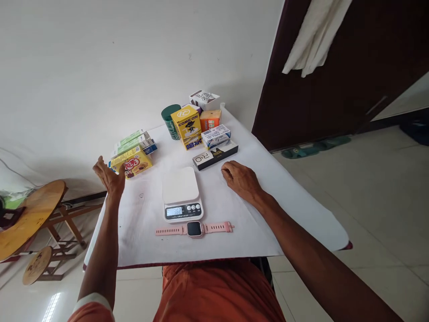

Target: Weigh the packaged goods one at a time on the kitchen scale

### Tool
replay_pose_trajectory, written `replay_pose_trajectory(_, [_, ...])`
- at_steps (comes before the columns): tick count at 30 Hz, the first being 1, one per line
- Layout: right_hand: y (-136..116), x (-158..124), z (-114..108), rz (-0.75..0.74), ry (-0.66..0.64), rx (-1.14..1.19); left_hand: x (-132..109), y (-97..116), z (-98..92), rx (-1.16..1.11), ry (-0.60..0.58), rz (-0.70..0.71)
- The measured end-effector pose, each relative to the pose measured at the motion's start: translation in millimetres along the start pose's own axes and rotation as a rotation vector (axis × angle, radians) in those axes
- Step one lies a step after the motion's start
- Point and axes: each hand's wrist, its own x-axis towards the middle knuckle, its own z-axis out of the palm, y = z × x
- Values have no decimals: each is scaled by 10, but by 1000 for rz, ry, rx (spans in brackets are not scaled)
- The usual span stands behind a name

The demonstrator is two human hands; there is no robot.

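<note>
My left hand point(110, 177) is raised at the table's left side, fingers stretched and thumb apart, with nothing in it. Its thumb overlaps the near left end of a yellow box point(137, 164) in this view; I cannot tell whether they touch. On the table rests my right hand point(241, 180), fingers curled in, just in front of a long black and white box point(216, 155). Between the hands stands a white kitchen scale point(181, 185), its pan bare and its display lit. A smartwatch with a pink strap point(195, 229) lies flat in front of the scale.
Green and white boxes point(132, 141) lie behind the yellow box. Farther back stand a green-lidded canister point(171, 120), a yellow "COME ON" box point(187, 126), a blue and white box point(216, 135), an orange pack point(210, 120) and a white box point(204, 99). A wall borders the table's back.
</note>
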Motion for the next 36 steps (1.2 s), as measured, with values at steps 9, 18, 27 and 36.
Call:
replay_pose_trajectory(9, [-37,-14,50,21,24,-13,-440,1908,629,-23,-681,629])
replay_pose_trajectory(18, [23,-12,104,-15,30,-40,-585,2486,1200,320,-1044,525])
replay_pose_trajectory(27, [-7,-7,75,48,-51,-80,-506,2458,823,106,-892,635])
replay_pose_trajectory(36, [-45,14,54,81,-77,-70,-586,1391,-333,-141,-829,519])
